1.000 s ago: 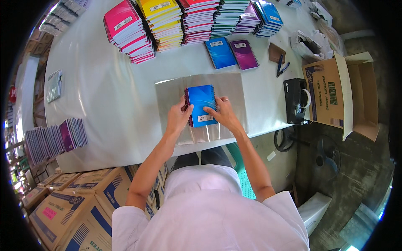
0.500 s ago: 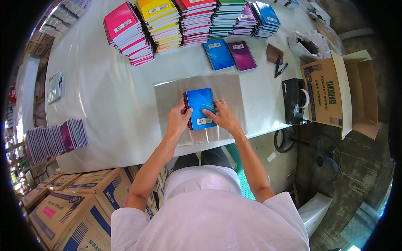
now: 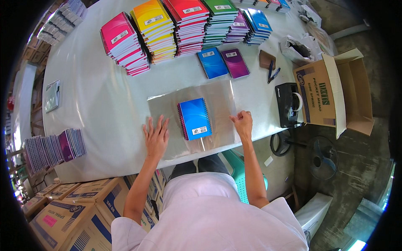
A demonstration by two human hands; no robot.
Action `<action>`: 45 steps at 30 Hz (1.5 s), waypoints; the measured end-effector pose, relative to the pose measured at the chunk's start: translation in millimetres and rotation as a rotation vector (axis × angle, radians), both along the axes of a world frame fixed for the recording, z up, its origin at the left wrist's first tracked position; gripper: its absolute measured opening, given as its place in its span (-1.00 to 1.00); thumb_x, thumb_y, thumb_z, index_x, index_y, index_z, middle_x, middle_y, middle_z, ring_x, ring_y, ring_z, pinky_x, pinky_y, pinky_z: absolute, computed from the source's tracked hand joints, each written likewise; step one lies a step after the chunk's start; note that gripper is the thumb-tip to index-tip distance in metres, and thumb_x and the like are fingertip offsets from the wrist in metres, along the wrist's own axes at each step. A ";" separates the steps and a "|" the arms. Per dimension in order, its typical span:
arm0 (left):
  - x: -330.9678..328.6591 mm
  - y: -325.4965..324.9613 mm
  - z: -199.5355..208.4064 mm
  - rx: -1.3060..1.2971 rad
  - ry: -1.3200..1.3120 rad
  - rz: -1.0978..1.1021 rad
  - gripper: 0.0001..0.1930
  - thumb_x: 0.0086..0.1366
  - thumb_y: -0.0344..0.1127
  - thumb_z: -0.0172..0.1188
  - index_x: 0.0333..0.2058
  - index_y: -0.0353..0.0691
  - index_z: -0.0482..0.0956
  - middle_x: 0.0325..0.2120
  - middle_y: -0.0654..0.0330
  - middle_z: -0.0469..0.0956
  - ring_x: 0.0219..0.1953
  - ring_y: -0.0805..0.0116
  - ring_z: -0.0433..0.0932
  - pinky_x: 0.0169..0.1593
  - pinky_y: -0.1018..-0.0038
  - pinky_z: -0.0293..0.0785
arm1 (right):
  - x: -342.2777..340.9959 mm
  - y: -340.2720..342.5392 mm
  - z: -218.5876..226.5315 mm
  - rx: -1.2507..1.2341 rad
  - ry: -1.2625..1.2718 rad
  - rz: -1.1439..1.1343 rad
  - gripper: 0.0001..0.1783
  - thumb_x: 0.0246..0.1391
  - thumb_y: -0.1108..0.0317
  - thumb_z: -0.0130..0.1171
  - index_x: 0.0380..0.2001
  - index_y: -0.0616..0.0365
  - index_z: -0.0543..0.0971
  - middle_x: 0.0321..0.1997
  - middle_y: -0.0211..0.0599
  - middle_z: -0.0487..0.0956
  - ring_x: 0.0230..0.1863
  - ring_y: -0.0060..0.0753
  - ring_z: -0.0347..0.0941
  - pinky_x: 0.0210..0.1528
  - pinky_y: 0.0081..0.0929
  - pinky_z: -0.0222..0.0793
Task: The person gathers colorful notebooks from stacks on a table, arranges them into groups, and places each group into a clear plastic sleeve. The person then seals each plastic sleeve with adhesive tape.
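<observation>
A blue spiral notebook [image 3: 197, 121] lies on a clear plastic sheet [image 3: 222, 98] in front of me, with a maroon spiral and cover edge showing along its left side, as if another notebook is beneath. My left hand [image 3: 156, 137] rests open, fingers spread, on the sheet's left edge, apart from the notebook. At the right edge of the sheet, my right hand [image 3: 243, 125] is closed, thumb and fingers pinching the plastic there. Beyond the sheet lie a blue notebook [image 3: 212, 63] and a purple notebook [image 3: 235, 63], side by side.
Tall stacks of pink [image 3: 119, 37], yellow [image 3: 153, 21] and other coloured notebooks line the far side. To the right are pliers [image 3: 272, 74], a brown block [image 3: 266, 60], a tape dispenser [image 3: 287, 104] and an open carton [image 3: 320, 94]. Wrapped notebooks [image 3: 54, 144] stand at left.
Both hands have let go of the blue notebook, leaving it on the sheet. The left hand has moved left and spread flat; the right has moved right to the sheet's edge.
</observation>
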State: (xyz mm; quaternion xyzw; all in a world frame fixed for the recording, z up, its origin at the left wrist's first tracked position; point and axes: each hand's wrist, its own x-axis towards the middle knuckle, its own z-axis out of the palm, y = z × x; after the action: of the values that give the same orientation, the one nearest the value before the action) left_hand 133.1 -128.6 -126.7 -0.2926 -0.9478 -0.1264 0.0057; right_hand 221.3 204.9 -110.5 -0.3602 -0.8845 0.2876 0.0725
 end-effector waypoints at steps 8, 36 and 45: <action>0.5 -2.8 -0.6 0.013 0.044 0.001 -0.53 0.31 -0.26 0.04 0.21 0.06 0.35 0.29 0.32 0.21 0.37 -0.07 0.00 0.32 -0.16 -0.14 | 1.6 -12.5 13.7 -0.123 0.186 -0.118 -0.85 -0.11 0.58 0.25 -0.41 0.32 0.51 -0.55 -0.05 0.58 -0.48 -0.13 0.56 -0.40 -0.32 0.43; 5.0 110.1 70.4 0.331 -0.156 0.023 -0.57 0.34 -0.05 0.02 -0.05 -0.26 0.60 0.33 -0.01 0.03 0.37 -0.21 -0.16 0.29 -0.19 -0.14 | -27.2 -102.4 102.6 -0.300 0.190 0.073 -0.49 -0.23 0.53 0.42 -0.24 0.24 0.32 -0.52 -0.14 0.57 -0.46 -0.21 0.54 -0.40 -0.34 0.38; 7.4 130.1 65.9 0.460 -0.276 0.065 -0.67 0.34 -0.16 -0.02 -0.09 -0.13 0.65 0.36 0.08 -0.06 0.38 -0.21 -0.24 0.30 -0.18 -0.20 | -3.2 -32.4 61.4 -0.267 0.312 0.017 -0.68 -0.16 0.61 0.32 -0.31 0.25 0.43 -0.51 -0.19 0.53 -0.45 -0.26 0.50 -0.37 -0.41 0.37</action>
State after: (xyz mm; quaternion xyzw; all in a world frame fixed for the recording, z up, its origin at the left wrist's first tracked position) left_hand 140.5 1.5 -60.8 -0.2328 -0.8950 -0.3768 -0.0531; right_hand 218.1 172.5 -49.1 -0.3102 -0.8195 0.4553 0.1578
